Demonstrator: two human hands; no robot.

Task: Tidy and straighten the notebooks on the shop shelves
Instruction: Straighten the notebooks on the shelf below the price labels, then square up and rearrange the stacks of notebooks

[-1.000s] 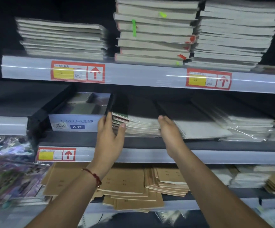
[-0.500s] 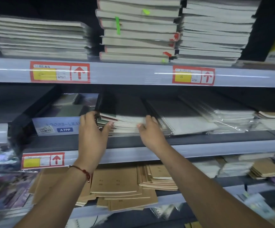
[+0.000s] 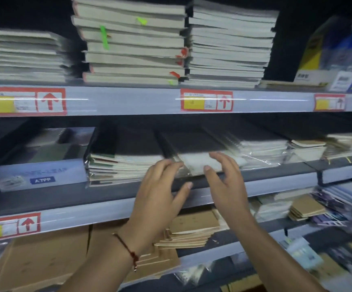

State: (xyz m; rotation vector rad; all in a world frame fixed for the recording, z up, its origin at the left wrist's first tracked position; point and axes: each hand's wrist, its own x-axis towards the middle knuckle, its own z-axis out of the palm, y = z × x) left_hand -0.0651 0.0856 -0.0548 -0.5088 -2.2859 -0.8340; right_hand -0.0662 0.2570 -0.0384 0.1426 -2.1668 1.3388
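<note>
Both hands, the left hand (image 3: pixel 160 192) and right hand (image 3: pixel 225 182), had left the green-edged stack (image 3: pixel 116 167), reaching loose-fingered and empty for the wrapped notebooks (image 3: pixel 200 163) alongside, suggesting that stack was done.

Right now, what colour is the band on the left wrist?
Red: a thin cord bracelet on the left wrist, clearest in the head view.

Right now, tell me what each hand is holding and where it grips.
Nothing is gripped. The left hand and right hand are open, with fingers spread around the front edge of the wrapped notebook stack on the middle shelf.

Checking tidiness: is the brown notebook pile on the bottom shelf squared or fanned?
Fanned: the brown notebooks lie splayed, their edges stepped rather than flush.
</note>
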